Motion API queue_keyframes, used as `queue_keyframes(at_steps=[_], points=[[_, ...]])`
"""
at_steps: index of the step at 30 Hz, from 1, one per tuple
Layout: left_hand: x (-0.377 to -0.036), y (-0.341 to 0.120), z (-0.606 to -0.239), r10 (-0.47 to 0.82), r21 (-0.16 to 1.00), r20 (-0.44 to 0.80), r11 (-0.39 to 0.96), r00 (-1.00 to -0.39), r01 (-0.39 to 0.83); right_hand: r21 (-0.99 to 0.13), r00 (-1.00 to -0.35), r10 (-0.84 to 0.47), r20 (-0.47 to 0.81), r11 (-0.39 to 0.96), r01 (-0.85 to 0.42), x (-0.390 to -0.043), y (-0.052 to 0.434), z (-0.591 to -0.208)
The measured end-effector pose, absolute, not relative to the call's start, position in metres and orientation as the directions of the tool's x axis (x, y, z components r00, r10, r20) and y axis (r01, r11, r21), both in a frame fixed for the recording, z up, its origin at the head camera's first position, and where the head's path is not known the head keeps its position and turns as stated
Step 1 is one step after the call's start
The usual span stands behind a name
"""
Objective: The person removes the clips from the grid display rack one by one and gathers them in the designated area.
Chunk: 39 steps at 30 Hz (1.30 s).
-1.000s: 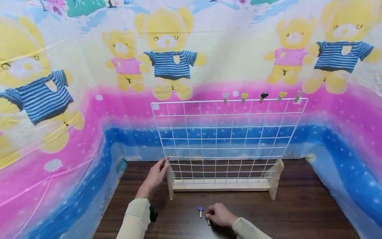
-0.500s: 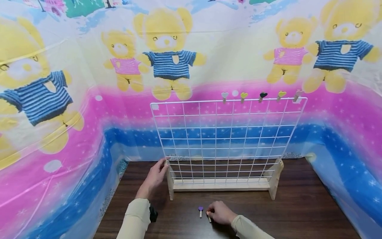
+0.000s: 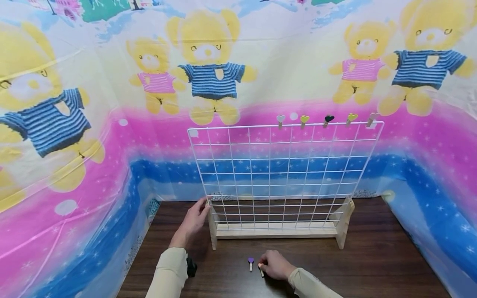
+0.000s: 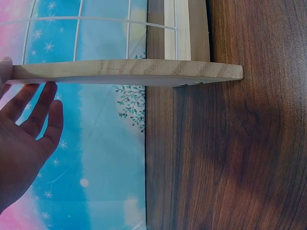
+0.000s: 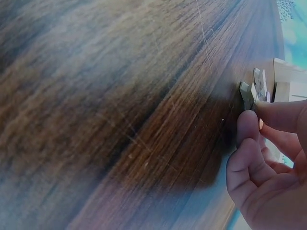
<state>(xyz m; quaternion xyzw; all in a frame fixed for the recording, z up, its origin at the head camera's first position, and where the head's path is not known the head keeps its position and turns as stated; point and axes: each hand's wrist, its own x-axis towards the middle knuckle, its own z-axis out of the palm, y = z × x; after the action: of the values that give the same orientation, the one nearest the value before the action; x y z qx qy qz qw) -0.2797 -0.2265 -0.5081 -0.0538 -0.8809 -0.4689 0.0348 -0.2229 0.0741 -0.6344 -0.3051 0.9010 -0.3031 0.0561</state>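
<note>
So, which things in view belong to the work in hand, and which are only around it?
Seem part of the work:
held clip, in the right hand
purple clip
grid
five clips along its top
stand, with the left hand on it

Only around:
table
bear cloth

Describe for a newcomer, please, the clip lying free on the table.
Find the white wire grid, then the brown table in front. There, left of the right hand, lies a small clip. Its heart is purple, that of the held clip orange.

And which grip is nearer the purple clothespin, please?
Right: the right grip is right of the purple clothespin; the left grip is farther off, holding the left wooden upright.
</note>
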Motion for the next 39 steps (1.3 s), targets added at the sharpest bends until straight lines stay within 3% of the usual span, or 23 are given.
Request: queue_keyframes(at_steps=[13,21,26,33,39], points=[[-0.279,-0.227,-0.509,0.056,0.813,0.100,0.571,-0.993,0.114,-0.567,-0.821,-0.562,0.100,0.646,-0.511,-0.223,0.075,-0.636],[-0.279,-0.227,-0.510,0.058,0.811,0.127,0.568,-0.990,0.138,-0.534,-0.822,-0.557,0.114,0.664,-0.524,-0.229,0.082,-0.613],[-0.278,-0.227,-0.509,0.061,0.815,0.124,0.562,-0.990,0.137,-0.499,-0.785,-0.595,0.170,0.635,-0.590,-0.239,0.089,-0.577],[-0.278,-0.227,-0.507,0.067,0.817,0.126,0.559,-0.990,0.141,-0.326,-0.676,-0.684,0.273,0.596,-0.734,-0.247,0.100,-0.510],[-0.279,-0.227,-0.508,0.064,0.818,0.125,0.557,-0.990,0.140,-0.265,-0.642,-0.706,0.298,0.585,-0.766,-0.250,0.110,-0.449]])
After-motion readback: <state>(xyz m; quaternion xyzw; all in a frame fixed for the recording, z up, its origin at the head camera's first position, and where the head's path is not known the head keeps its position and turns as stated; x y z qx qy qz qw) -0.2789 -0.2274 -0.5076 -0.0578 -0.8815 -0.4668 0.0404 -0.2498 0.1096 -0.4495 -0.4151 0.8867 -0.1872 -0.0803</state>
